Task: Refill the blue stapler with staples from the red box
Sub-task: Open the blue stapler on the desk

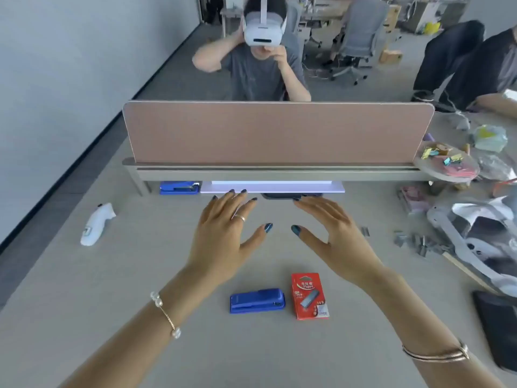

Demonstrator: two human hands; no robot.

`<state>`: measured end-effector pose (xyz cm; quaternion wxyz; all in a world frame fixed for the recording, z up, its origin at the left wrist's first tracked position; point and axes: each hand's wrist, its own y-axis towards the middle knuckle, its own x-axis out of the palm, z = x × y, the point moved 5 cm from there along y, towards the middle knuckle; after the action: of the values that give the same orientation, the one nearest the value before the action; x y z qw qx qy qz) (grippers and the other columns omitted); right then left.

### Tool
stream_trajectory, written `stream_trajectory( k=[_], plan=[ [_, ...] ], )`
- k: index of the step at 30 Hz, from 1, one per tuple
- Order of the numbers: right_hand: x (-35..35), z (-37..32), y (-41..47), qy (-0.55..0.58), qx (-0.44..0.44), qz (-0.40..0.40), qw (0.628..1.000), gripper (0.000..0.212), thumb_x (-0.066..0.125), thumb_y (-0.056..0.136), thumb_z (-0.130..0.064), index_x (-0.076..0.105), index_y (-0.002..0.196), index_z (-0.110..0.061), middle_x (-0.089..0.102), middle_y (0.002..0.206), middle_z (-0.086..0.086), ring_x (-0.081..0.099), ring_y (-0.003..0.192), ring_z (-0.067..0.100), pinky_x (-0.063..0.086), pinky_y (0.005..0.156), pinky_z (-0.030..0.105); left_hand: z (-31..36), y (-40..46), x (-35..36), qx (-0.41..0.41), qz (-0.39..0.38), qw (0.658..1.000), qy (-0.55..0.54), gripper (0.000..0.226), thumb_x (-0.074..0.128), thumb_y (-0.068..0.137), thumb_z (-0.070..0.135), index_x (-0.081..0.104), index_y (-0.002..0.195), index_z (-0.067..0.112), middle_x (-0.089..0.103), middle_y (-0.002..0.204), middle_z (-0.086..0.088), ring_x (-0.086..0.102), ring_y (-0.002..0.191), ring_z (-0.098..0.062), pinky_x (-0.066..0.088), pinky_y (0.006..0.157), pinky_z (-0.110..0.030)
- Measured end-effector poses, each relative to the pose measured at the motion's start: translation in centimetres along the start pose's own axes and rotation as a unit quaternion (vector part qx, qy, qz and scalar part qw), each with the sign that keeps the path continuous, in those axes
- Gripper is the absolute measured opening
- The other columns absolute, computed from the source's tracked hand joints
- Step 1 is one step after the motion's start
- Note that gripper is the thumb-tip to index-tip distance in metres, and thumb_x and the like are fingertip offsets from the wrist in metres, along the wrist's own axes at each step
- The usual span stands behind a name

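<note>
Grip: left hand (pixel 223 233) and right hand (pixel 333 236) both released, fingers spread, holding nothing, hovering over the counter (pixel 84 317).

Progress, as judged: nothing begun. Blue stapler (pixel 257 301) lay closed at near centre; red box (pixel 309 296) just right of it, seemingly unopened.

Count: two blue staplers, the second stapler (pixel 179 187) far left; one red box; loose staple strips (pixel 414 242) at right, number unclear.

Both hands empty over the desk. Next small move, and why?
Probably bring the left hand back down onto the blue stapler to pick it up: it lies shut and untouched beside the closed red box, and both open hands, right hand too, hover beyond them.
</note>
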<state>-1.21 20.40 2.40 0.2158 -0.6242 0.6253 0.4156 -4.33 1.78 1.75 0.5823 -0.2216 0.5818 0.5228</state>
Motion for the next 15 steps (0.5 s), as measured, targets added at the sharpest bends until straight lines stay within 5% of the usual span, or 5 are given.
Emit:
stream_trajectory(
  k=[10, 15],
  plan=[
    [8.0, 5.6, -4.2, 0.004, 0.054, -0.039, 0.998, 0.048, 0.053, 0.086, -0.037, 0.043, 0.132, -0.033, 0.045, 0.142, -0.007, 0.029, 0.136, 0.009, 0.024, 0.111, 0.028, -0.5, -4.6, 9.4, 0.015, -0.033, 0.999, -0.011, 0.055, 0.036, 0.086, 0.049, 0.061, 0.118, 0.012, 0.062, 0.123, -0.008, 0.054, 0.118, -0.027, 0.036, 0.103, -0.041],
    [12.2, 8.1, -5.8, 0.017, 0.05, -0.038, 0.998, 0.047, 0.056, 0.085, -0.033, 0.045, 0.13, -0.03, 0.048, 0.14, -0.005, 0.031, 0.136, 0.012, 0.03, 0.111, 0.037, -1.4, -7.2, 13.8, 0.02, -0.037, 0.999, -0.02, 0.054, 0.036, 0.085, 0.047, 0.062, 0.116, 0.011, 0.065, 0.119, -0.007, 0.056, 0.115, -0.028, 0.037, 0.101, -0.041]
  ],
)
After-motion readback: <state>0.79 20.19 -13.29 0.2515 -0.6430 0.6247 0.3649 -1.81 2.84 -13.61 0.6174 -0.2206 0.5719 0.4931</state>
